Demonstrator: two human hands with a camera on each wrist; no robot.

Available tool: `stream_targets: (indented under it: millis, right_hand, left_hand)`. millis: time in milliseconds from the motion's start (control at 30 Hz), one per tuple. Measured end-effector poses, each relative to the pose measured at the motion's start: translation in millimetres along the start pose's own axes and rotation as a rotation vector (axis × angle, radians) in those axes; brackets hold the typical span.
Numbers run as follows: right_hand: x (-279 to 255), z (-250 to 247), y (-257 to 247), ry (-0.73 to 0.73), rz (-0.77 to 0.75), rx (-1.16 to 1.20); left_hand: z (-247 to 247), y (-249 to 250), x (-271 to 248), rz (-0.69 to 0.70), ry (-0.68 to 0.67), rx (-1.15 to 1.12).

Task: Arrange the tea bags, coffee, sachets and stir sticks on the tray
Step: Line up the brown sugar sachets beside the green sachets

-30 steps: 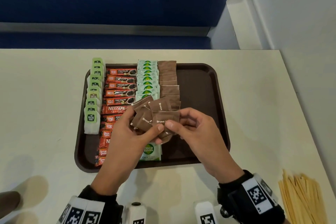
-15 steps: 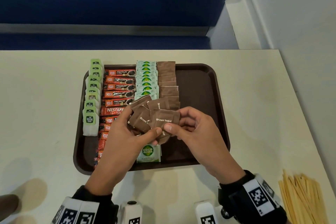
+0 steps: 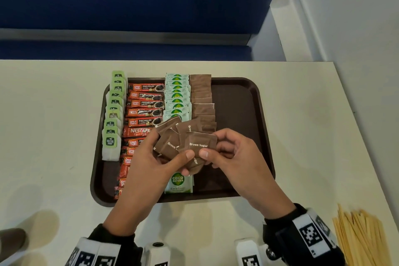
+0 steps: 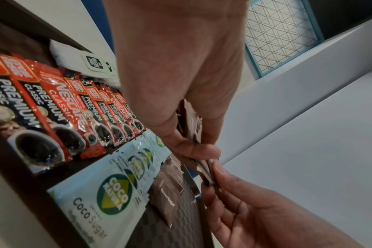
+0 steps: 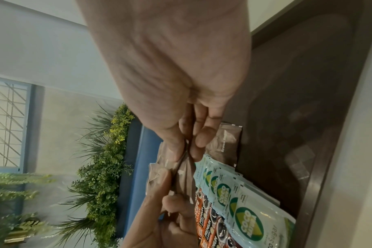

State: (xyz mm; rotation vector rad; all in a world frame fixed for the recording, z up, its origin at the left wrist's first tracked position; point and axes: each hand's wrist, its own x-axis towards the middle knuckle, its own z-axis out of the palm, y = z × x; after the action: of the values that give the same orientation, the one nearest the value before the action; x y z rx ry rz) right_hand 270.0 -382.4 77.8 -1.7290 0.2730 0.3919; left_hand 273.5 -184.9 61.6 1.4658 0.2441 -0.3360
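A dark brown tray point(image 3: 237, 97) lies on a pale table point(image 3: 54, 114) and carries four rows running from its far edge toward the viewer. From left to right these are: green-tagged tea bags point(image 3: 112, 127) overlapping the tray's left rim, red coffee sticks point(image 3: 144, 112), pale-green Coco Sugar sachets point(image 3: 177, 97), and a laid row of brown sugar sachets point(image 3: 201, 93) that ends about mid-tray. Both hands are raised over the middle of the tray. The left hand point(image 3: 149, 170) grips a fanned bunch of held brown sugar sachets point(image 3: 170, 142), thumb on top and fingers curled beneath. The right hand point(image 3: 235, 164) pinches the front sachet point(image 3: 199, 143) of that fan, labelled "Brown Sugar", between thumb and forefinger, with the remaining fingers curled behind it; the two thumbs lie just beside each other on its lower edge. In the left wrist view the fan is seen edge-on, clamped between the left thumb and fingers. The right part of the tray is bare. A bundle of wooden stir sticks point(image 3: 362, 237) lies on the table, well apart from the tray, near the right wrist.
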Motion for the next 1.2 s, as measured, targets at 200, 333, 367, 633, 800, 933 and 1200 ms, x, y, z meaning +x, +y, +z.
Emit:
stream_targets:
  millis: [200, 333, 367, 633, 800, 933, 1200]
  right_hand:
    - [-3.9, 2.0, 2.6, -0.002, 0.061, 0.085]
    - [-7.1, 3.9, 5.3, 0.002, 0.090, 0.165]
    - [-7.8, 4.1, 6.0, -0.006, 0.093, 0.171]
    - [-9.6, 2.0, 8.7, -0.082, 0.074, 0.105]
    - [-9.4, -9.0, 9.7, -0.045, 0.098, 0.203]
    - [-4.7, -19.5, 25.4, 0.239, 0.072, 0.155]
    - [4.2, 3.0, 60.9, 0.157, 0.006, -0.181]
  left_hand:
    - [-0.8, -1.0, -0.6, -0.034, -0.014, -0.045]
    - [-0.8, -2.4, -1.6, -0.047, 0.005, -0.043]
    - [-1.0, -2.7, -2.0, -0.042, 0.009, -0.042]
    - [-0.6, -9.7, -6.6, -0.037, 0.041, -0.022]
    - [-0.3, -12.1, -8.5, -0.008, 0.110, -0.064]
    - [-5.1, -12.7, -5.1, -0.003, 0.242, -0.134]
    - [-11.8, -8.7, -6.8, -0.006, 0.285, -0.127]
